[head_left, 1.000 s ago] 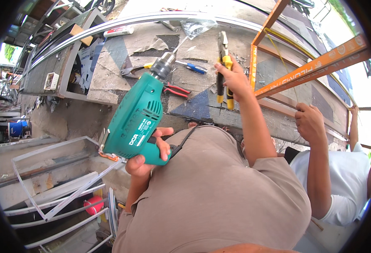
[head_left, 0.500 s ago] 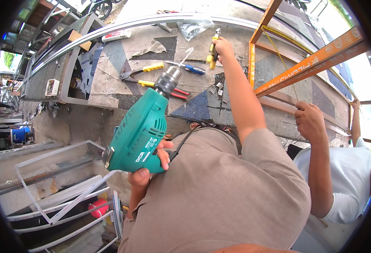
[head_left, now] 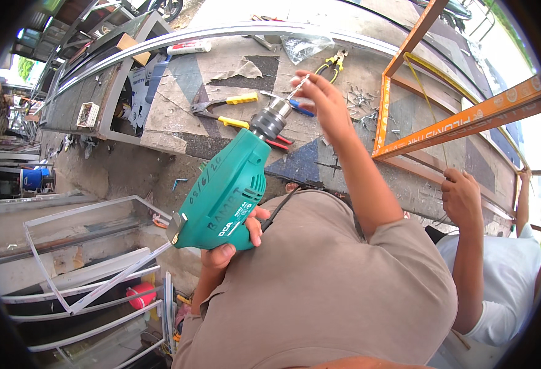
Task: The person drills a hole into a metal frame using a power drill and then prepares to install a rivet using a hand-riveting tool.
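My left hand [head_left: 236, 243] is wrapped round the handle of a green power drill [head_left: 224, 194], which I hold in front of my body, pointing up and to the right. A thin drill bit [head_left: 299, 86] sticks out of its metal chuck [head_left: 273, 117]. My right hand [head_left: 323, 101] is at the bit, its fingers bent round it; the inner side of the grip is partly hidden. Beyond that hand, yellow-and-black pliers [head_left: 332, 64] lie on the workbench. Yellow-handled cutters [head_left: 224, 111] and a blue-handled tool [head_left: 302, 108] lie beside the chuck, with red handles [head_left: 280, 143] nearer me.
An orange metal frame [head_left: 461, 120] stands on the bench [head_left: 197, 77] at right, where a co-worker's hand [head_left: 461, 195] holds a thin line. A long white rail [head_left: 233, 29] crosses the far side. Small metal pieces [head_left: 363, 98] lie scattered. Aluminium frames [head_left: 43, 258] fill the lower left.
My right hand has let go of the pliers, leaving them on the bench with handles spread, and has come back to the drill bit. The drill has shifted right in view.
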